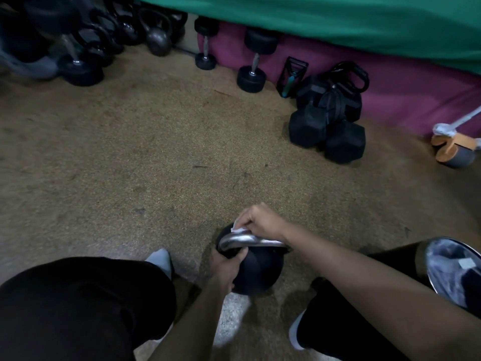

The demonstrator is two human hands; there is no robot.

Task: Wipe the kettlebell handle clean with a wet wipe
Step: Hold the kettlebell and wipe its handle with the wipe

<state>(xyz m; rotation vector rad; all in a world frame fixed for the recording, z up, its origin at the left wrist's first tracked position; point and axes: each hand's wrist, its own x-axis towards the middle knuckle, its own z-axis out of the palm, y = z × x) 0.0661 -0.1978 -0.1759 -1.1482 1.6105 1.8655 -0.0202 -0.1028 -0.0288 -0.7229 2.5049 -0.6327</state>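
A black kettlebell [260, 272] with a shiny metal handle [238, 241] stands on the brown floor between my knees. My right hand [264, 221] presses a white wet wipe [240, 229] onto the top of the handle, fingers closed over it. The wipe also drapes along the handle's right side. My left hand [223, 268] grips the kettlebell at the left base of the handle and holds it steady. Part of the handle's right end is hidden under my right wrist.
Black hex dumbbells [328, 126] lie at the right. Round dumbbells [253, 63] lean on a maroon mat [406, 92], with more kettlebells [156, 35] at the back left. An orange ab wheel [453, 149] sits at the far right. A foil wipe packet [455, 272] rests by my right knee.
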